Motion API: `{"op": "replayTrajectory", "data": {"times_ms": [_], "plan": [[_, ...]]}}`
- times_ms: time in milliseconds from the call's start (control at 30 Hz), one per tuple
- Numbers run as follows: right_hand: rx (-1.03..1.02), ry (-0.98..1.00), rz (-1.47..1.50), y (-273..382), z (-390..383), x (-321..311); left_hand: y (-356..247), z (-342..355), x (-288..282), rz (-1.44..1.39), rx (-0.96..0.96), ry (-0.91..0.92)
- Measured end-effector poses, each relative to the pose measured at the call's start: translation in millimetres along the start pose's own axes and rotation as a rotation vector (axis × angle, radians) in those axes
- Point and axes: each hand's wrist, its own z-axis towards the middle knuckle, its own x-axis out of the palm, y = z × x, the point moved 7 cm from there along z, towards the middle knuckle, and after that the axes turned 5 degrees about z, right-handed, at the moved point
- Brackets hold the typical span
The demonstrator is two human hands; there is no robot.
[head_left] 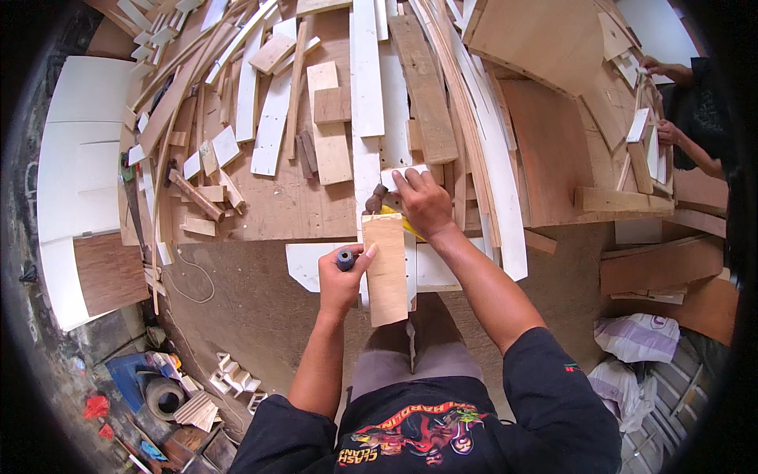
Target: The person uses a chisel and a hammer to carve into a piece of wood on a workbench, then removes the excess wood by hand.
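Note:
My left hand is closed, its thumb pressed on a short light wooden board that sticks out over the bench's near edge. The same hand also grips a tool by its dark blue, round-ended handle; its working end is hidden. My right hand reaches over the bench, its fingers curled over a small white-faced block; the thumb is hidden. Partly under that hand lies a hammer with a rusty head and a yellow handle, by the board's far end.
Wooden offcuts and long white strips cover the bench. A large plywood panel stands at the far right. There, another person's hands touch wooden pieces. White sacks and boards lie at right; a tire-like ring lies lower left.

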Motion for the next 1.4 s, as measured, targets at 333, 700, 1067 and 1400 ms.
{"op": "replayTrajectory", "data": {"times_ms": [333, 700, 1067, 1400], "plan": [[0.402, 0.006, 0.445, 7, -29, -52, 9, -16, 11, -0.017, 0.116, -0.055], [0.745, -0.164, 0.923, 2, -117, 0, 6, -15, 20, -0.006, 0.172, -0.044], [0.677, 0.064, 0.822, -19, -61, -29, 28, -49, 8, 0.008, 0.174, -0.023], [0.567, 0.032, 0.320, 1, -84, -18, 16, -49, -5, 0.037, 0.205, -0.027]]}}
